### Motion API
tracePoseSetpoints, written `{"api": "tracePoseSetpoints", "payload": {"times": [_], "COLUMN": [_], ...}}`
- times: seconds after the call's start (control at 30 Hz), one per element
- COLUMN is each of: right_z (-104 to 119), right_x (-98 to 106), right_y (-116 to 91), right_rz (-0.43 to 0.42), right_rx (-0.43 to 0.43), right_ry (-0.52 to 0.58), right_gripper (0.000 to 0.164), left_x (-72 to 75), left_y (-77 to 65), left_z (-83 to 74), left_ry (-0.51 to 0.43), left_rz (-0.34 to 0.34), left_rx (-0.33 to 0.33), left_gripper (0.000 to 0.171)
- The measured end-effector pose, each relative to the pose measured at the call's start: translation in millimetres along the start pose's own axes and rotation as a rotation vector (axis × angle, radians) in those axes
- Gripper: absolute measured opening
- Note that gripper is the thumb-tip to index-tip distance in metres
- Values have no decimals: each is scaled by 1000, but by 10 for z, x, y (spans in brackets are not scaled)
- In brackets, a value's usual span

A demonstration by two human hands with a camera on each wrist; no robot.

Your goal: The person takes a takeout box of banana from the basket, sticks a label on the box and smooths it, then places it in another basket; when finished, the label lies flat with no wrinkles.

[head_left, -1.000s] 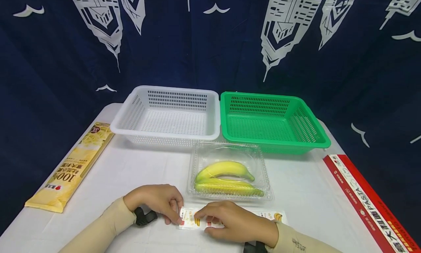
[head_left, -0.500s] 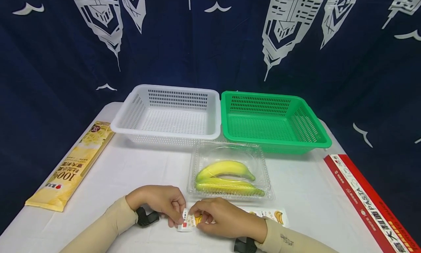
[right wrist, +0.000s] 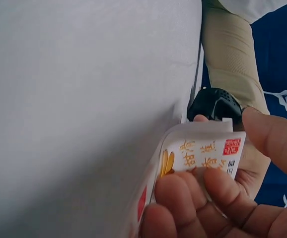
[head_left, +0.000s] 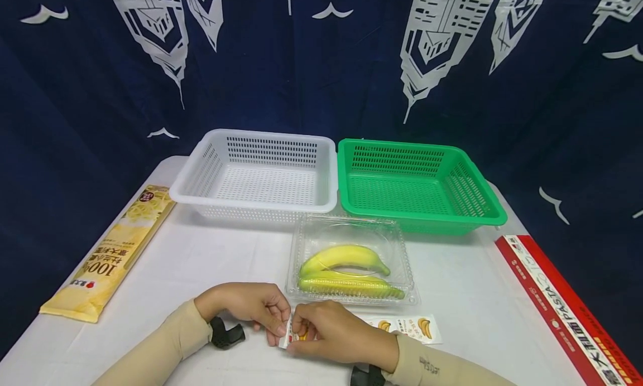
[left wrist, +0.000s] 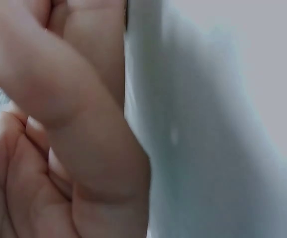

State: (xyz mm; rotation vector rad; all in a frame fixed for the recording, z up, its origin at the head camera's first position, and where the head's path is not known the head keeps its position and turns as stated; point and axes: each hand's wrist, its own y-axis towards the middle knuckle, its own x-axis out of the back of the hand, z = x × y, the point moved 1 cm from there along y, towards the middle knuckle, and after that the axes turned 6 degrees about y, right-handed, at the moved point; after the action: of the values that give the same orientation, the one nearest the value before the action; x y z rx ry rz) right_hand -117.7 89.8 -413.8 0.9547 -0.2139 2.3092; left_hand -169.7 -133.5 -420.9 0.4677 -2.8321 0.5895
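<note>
A strip of white labels printed with bananas (head_left: 404, 326) lies on the white table, in front of the clear plastic box (head_left: 349, 232). At its left end my left hand (head_left: 253, 308) pinches the strip between thumb and fingers. My right hand (head_left: 341, 333) covers the strip's middle, its curled fingers and thumb at that same end. In the right wrist view, the strip's end (right wrist: 208, 148) is bent up from the table, with right fingers (right wrist: 180, 193) against its printed face. The left wrist view shows mainly my left hand (left wrist: 84, 119); the strip is hidden there.
Inside the plastic box lie a banana (head_left: 346, 257) and an ear of corn (head_left: 346, 285). Behind it stand a white basket (head_left: 251, 202) and a green basket (head_left: 417, 213). A yellow pasta bag (head_left: 108, 257) lies left, a red pasta box (head_left: 562, 308) right.
My right hand has slid left along the strip to its left end, close to my left hand. My left hand has shifted slightly right, and the strip's end now bends upward.
</note>
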Motion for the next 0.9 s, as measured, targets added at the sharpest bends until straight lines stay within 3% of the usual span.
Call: {"api": "tracePoseSetpoints", "payload": {"times": [0.13, 0.33, 0.9], "right_z": [29, 33, 8], "right_x": [-11, -23, 84], "right_y": [12, 15, -162], "right_rz": [-18, -27, -123], "right_rx": [-29, -28, 43], "right_ry": [-24, -45, -15], "right_gripper": [30, 24, 18], "left_x": [-3, 1, 34], "left_y": [5, -3, -117], "left_z": [3, -4, -2], "left_ry": [-6, -1, -24], "left_rz": [11, 10, -29], "left_rx": [-7, -7, 91], "left_gripper": [11, 10, 11]}}
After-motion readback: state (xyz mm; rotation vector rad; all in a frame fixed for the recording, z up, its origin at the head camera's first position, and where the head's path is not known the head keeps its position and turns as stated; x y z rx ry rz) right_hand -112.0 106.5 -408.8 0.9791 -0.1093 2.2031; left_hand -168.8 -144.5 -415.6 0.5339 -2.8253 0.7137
